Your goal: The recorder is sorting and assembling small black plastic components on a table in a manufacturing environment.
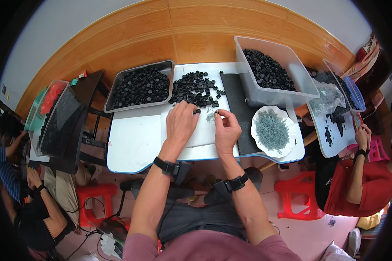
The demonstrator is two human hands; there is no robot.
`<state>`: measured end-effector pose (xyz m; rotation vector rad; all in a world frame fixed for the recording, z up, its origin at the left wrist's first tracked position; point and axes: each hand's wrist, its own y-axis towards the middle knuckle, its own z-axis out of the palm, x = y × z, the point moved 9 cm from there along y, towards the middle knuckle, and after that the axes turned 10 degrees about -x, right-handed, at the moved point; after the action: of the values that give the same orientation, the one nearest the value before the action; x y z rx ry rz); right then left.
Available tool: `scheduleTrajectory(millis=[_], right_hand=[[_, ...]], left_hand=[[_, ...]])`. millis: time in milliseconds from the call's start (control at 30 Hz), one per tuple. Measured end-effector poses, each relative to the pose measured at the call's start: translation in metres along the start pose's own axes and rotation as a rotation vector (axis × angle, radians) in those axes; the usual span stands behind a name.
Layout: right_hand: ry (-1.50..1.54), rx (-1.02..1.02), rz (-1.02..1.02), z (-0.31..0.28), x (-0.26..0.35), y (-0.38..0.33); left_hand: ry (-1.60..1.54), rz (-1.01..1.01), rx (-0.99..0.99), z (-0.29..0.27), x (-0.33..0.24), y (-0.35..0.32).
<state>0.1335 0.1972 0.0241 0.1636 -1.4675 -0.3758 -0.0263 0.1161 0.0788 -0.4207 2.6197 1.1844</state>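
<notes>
My left hand [181, 123] is over the white tabletop [133, 150], its fingers closed on a small round black cap [197, 112] that shows at the fingertips. Just to the right, my right hand [228, 132] pinches thumb and forefinger together; a dark speck shows there, too small to name. Between the two hands lies a little scatter of grey-green bits [210, 116]. Beyond the fingers spreads a loose heap of black caps [197, 89]. A white scalloped dish [287, 148] to the right of my right hand holds many small grey-green pieces [272, 130].
A metal tray [107, 107] of black caps stands at the back left, a clear plastic bin [265, 96] of black parts at the back right. A dark mat [239, 117] lies between. Co-workers sit on both sides; a red stool [298, 195] stands at the right.
</notes>
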Motion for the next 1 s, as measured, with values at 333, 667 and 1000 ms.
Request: scheduleTrajectory(millis=[333,667,1000], right_hand=[[-0.046,0.055,-0.031,0.004,0.003,-0.001],[-0.025,0.274,-0.082,0.022,0.015,-0.013],[-0.066,0.489,-0.252,0.042,0.024,-0.027]], left_hand=[[-0.04,0.035,0.07,-0.027,0.011,-0.033],[-0.221,-0.23,0.15,-0.003,0.037,-0.043],[-0.271,-0.143,-0.046,-0.009,0.021,-0.045]])
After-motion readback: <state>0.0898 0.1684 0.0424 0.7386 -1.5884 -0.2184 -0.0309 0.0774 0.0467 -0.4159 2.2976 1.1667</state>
